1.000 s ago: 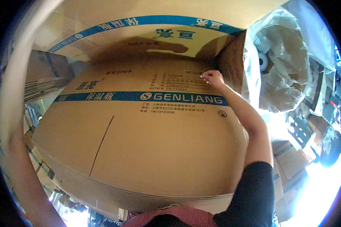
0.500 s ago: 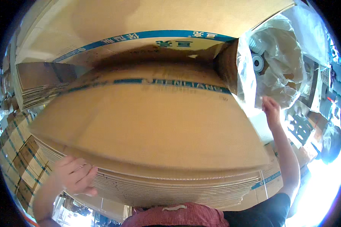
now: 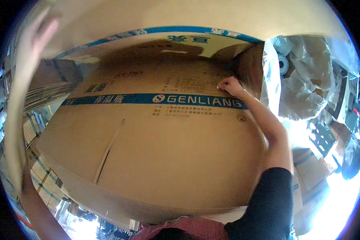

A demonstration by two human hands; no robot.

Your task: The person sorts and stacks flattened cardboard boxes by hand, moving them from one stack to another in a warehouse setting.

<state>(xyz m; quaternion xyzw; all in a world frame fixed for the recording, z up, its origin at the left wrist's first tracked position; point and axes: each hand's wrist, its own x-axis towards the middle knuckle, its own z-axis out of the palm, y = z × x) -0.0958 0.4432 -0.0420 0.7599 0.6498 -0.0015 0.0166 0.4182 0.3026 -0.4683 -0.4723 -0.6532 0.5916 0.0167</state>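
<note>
Before me lies a stack of flattened cardboard boxes (image 3: 180, 160), its top sheet printed with a blue band and showing a long slot near its left side. My right hand (image 3: 231, 86) is closed, with fingers curled, over the far right part of that sheet. Whether anything small is in its fingers is hidden. My left hand (image 3: 46, 32) is raised at the far left, smeared by motion. A long pale tan strip (image 3: 15, 132) runs down beside it, too blurred to tell whether it is a cardboard edge or my forearm.
A large cardboard panel (image 3: 188, 14) with a blue band rises behind the stack. At the right stands a carton lined with clear plastic film (image 3: 308, 80), a white ring-shaped part (image 3: 283, 65) inside. More folded cardboard (image 3: 52, 92) and closed cartons (image 3: 42, 168) are at the left.
My left hand has gone from the stack's near left edge up to the far left. My right hand has swung from beside the stack to over it. The blurred top sheet now shows sharp print.
</note>
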